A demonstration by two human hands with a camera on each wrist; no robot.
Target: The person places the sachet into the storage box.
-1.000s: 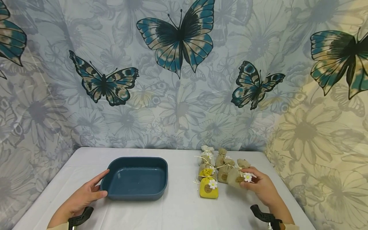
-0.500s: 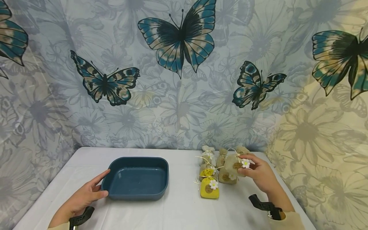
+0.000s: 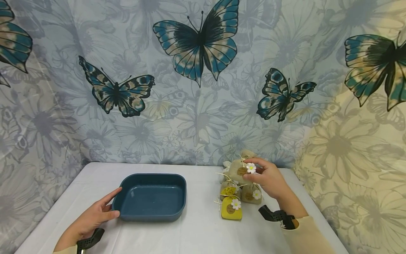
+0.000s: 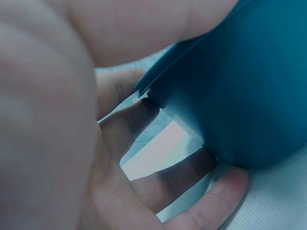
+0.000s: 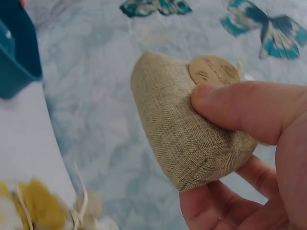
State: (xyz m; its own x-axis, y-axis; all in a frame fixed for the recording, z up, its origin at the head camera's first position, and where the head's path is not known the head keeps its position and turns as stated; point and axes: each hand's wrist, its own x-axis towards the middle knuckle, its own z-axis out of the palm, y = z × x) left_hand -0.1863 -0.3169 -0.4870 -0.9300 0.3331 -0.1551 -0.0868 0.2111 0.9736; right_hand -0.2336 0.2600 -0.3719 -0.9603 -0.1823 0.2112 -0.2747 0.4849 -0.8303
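My right hand [image 3: 270, 180] pinches a small beige cloth sachet [image 3: 236, 170] between thumb and fingers, above the back of the sachet group. A round brown paper label [image 5: 214, 71] is on the sachet's cloth, and a white flower [image 3: 251, 168] hangs at its tie. At the left, my left hand [image 3: 92, 217] touches the near-left end of a dark blue rectangular dish [image 3: 149, 217]. Its fingers [image 4: 180, 179] are spread with their tips against the dish's outer wall in the left wrist view. The inside of the dish shows bare in the head view.
A yellow sachet [image 3: 231, 210] with a white flower stands at the front of the group. Just behind it are several beige sachets [image 3: 250, 193], partly hidden by the right hand. A white cloth [image 3: 203, 229] covers the table, and a butterfly-print curtain [image 3: 203, 123] hangs behind.
My right hand has lifted the beige sachet from the right side of the group and carried it up and leftward over the others. The left hand and dish have stayed put.
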